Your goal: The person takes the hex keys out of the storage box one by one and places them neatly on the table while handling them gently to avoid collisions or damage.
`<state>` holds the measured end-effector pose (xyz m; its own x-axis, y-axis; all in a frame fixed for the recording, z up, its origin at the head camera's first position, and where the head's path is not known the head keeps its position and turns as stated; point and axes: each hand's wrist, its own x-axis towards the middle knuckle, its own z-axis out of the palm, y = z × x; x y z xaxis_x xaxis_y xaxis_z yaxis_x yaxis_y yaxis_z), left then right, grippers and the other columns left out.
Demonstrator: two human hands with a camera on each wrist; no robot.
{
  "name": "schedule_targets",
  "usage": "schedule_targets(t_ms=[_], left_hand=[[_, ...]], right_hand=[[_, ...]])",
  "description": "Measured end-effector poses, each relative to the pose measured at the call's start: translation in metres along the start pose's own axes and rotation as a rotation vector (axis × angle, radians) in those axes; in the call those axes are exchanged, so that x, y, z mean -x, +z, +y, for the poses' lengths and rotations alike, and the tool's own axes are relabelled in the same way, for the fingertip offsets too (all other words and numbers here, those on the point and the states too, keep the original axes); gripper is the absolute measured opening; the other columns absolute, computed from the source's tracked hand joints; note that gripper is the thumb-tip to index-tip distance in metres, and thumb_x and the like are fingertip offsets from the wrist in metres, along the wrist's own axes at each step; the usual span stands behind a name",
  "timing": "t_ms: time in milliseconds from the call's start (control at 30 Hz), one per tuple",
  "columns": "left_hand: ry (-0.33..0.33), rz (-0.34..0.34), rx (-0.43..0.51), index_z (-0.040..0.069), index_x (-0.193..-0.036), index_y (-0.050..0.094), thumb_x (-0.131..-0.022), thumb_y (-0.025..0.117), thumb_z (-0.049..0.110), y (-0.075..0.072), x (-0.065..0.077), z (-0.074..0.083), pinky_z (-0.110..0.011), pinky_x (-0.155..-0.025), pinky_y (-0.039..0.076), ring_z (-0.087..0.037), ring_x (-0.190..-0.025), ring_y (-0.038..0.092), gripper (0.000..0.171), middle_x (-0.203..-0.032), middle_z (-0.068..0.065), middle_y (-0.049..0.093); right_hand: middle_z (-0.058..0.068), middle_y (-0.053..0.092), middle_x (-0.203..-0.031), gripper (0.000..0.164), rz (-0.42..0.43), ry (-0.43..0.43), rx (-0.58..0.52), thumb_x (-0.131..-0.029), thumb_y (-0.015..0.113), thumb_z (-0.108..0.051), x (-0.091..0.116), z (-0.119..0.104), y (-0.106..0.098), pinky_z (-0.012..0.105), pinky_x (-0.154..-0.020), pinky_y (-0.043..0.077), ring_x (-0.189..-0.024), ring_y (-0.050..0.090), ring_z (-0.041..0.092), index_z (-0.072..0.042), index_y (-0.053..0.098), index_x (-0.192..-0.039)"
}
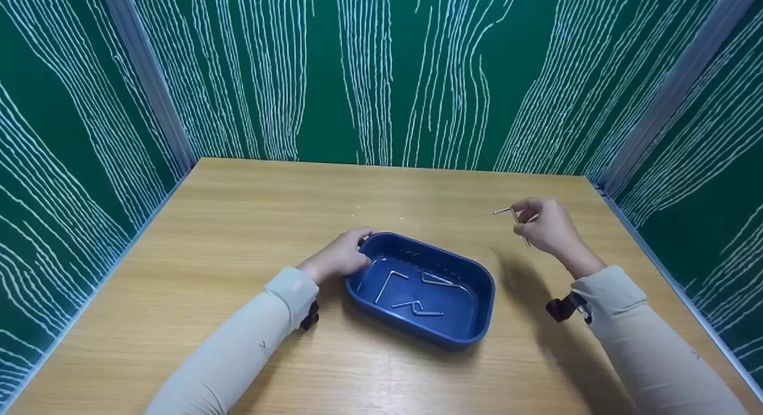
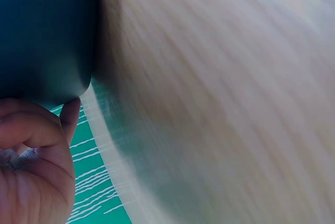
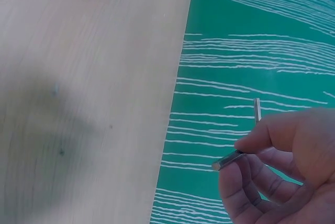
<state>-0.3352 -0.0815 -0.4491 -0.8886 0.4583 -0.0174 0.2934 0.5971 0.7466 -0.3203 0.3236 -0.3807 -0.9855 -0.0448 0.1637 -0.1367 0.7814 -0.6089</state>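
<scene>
A blue plastic tray point(image 1: 490, 302) with rounded corners sits on the table, turned slightly askew. My left hand point(image 1: 343, 254) grips its left end, thumb over the rim and fingers along the outside wall. In the left wrist view, fingers lie against the dark tray wall point(image 2: 47, 41). Several L-shaped Allen keys lie in the tray, one of them point(image 1: 381, 287) nearest the left hand. Up and to the right of the tray, my right hand point(image 1: 545, 227) pinches another Allen key point(image 1: 503, 210) above the table. Both arms of that Allen key point(image 3: 229, 159) stick out from the fingers.
The wooden table point(image 1: 250, 224) has a few tiny pale specks point(image 1: 401, 218) beyond the tray. Green panels point(image 1: 322, 75) with white wavy lines stand at the back and both sides, joined by grey posts point(image 1: 149, 69) at the corners.
</scene>
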Motion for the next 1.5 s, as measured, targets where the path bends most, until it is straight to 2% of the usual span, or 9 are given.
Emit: schedule_targets(t_ms=[267, 467, 833, 1167, 1500], left_hand=[[-0.021, -0.011, 0.000, 0.007, -0.142, 0.060, -0.088, 0.064, 0.000, -0.001, 0.000, 0.001, -0.052, -0.109, 0.056, -0.034, -0.124, 0.065, 0.055, -0.138, -0.019, 0.069], [-0.014, -0.008, -0.004, 0.008, -0.139, 0.062, -0.089, 0.063, -0.001, -0.001, 0.000, 0.002, -0.051, -0.107, 0.057, -0.033, -0.122, 0.065, 0.051, -0.136, -0.018, 0.070], [-0.012, 0.001, 0.023, 0.007, -0.139, 0.063, -0.087, 0.063, -0.002, -0.001, 0.002, 0.004, -0.052, -0.106, 0.058, -0.034, -0.123, 0.065, 0.052, -0.137, -0.020, 0.070], [-0.023, -0.004, 0.012, 0.007, -0.139, 0.063, -0.090, 0.065, -0.001, 0.000, 0.000, 0.002, -0.053, -0.106, 0.059, -0.036, -0.126, 0.065, 0.049, -0.140, -0.021, 0.069], [-0.029, -0.008, 0.008, 0.006, -0.138, 0.062, -0.090, 0.065, 0.000, 0.000, 0.001, 0.003, -0.054, -0.107, 0.058, -0.037, -0.127, 0.065, 0.048, -0.141, -0.021, 0.068]], right_hand=[[0.025, 0.069, -0.116, 0.043, -0.048, 0.096, -0.029, -0.095, 0.069, -0.004, 0.000, 0.008, -0.004, 0.028, -0.071, 0.054, -0.103, 0.062, 0.035, 0.005, 0.066, -0.137], [0.027, 0.068, -0.119, 0.042, -0.045, 0.104, -0.028, -0.096, 0.068, -0.003, -0.002, 0.017, -0.006, 0.028, -0.072, 0.054, -0.102, 0.063, 0.036, 0.006, 0.065, -0.137], [0.025, 0.074, -0.104, 0.037, 0.012, 0.063, 0.024, -0.091, 0.068, -0.002, -0.002, 0.033, -0.006, 0.026, -0.065, 0.053, -0.088, 0.069, 0.028, 0.010, 0.070, -0.125], [0.031, 0.073, -0.108, 0.040, -0.019, 0.124, -0.021, -0.090, 0.067, 0.003, -0.005, 0.047, -0.007, 0.023, -0.061, 0.054, -0.073, 0.067, 0.011, 0.015, 0.065, -0.129], [0.037, 0.071, -0.115, 0.044, -0.047, 0.179, -0.010, -0.090, 0.065, 0.003, -0.004, 0.060, -0.011, 0.024, -0.063, 0.055, -0.074, 0.070, 0.015, 0.017, 0.061, -0.131]])
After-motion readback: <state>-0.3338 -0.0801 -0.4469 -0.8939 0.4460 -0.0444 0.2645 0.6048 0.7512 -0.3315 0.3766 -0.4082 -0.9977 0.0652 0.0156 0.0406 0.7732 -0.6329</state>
